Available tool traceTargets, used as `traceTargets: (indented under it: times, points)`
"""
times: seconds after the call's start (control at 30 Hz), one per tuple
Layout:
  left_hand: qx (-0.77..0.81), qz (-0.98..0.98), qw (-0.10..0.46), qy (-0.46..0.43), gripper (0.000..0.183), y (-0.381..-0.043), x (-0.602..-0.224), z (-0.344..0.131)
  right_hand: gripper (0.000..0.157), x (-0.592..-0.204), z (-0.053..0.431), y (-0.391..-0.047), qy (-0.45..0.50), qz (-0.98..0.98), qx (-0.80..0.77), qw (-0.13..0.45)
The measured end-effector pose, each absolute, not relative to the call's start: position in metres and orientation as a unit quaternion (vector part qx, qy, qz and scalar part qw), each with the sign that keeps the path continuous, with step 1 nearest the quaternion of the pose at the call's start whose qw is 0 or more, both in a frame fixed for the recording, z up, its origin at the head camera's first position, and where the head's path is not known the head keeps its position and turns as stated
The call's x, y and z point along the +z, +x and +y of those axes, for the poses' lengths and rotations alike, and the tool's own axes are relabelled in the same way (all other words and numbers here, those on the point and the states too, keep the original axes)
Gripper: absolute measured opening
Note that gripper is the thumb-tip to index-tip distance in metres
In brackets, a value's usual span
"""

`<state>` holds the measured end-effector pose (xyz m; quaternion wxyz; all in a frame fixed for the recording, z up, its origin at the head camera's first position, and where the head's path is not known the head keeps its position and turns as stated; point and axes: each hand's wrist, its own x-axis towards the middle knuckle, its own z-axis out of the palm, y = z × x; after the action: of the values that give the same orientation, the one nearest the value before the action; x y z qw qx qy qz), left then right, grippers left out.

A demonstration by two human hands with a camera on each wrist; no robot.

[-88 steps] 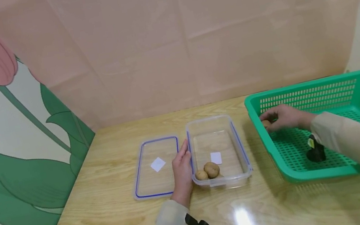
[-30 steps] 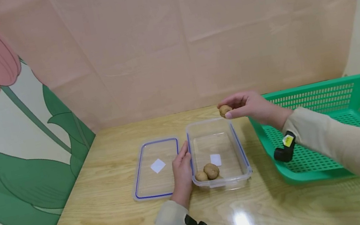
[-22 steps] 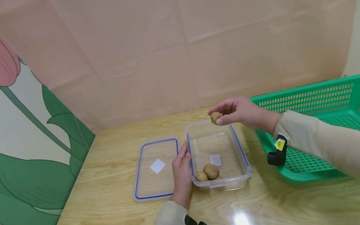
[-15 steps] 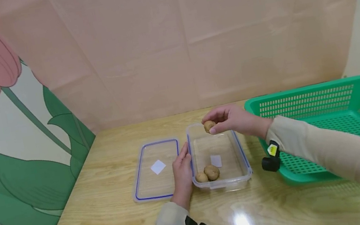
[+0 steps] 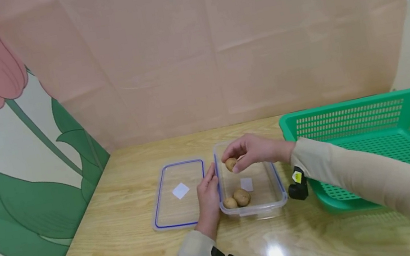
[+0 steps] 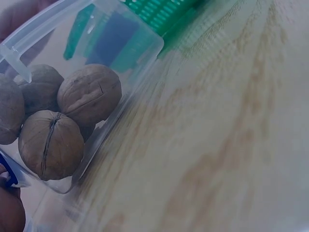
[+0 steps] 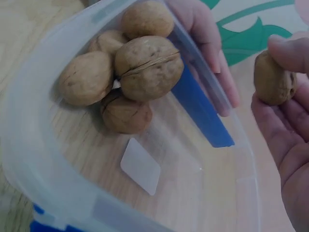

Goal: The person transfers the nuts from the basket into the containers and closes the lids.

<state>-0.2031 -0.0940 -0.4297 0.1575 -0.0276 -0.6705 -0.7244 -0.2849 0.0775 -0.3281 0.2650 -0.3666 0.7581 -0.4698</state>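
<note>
A walnut [image 5: 230,164] is pinched between the thumb and fingers of my right hand [image 5: 255,149], over the left side of a clear plastic container [image 5: 267,181]. In the right wrist view the held walnut [image 7: 269,79] shows close to the container's rim. Several walnuts [image 7: 149,67] are heaped in the container's near-left corner; the left wrist view shows these walnuts [image 6: 50,145] through the clear wall. My left hand [image 5: 207,197] lies along the container's left wall, fingers straight and touching it. A white square label [image 7: 141,166] shows at the container's bottom.
Left of the container, a clear lid [image 5: 167,205] with a blue seal lies flat on the wooden table [image 5: 108,255], partly behind the left hand. A large green slotted basket [image 5: 350,204] stands at the right, crossed by the right forearm. A pink-beige sheet [image 5: 216,52] hangs behind the table.
My right hand has come out of the green basket with the walnut, moving left and then down over the container. The left hand stays at the container's wall.
</note>
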Motion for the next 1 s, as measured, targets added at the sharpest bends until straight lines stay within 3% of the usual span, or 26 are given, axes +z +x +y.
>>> traceTargets:
  times: [0.17,1.0]
  points:
    - [-0.734,-0.666,0.132,0.004,0.04,-0.206,-0.428,-0.094,0.039,-0.331,0.075,-0.285,-0.38,0.768,-0.435,0.278]
    - [-0.744,-0.656,0.121,0.017,0.04,-0.206,-0.425,-0.093,0.034,-0.34,0.069,-0.295,-0.463,0.768,-0.229,0.378]
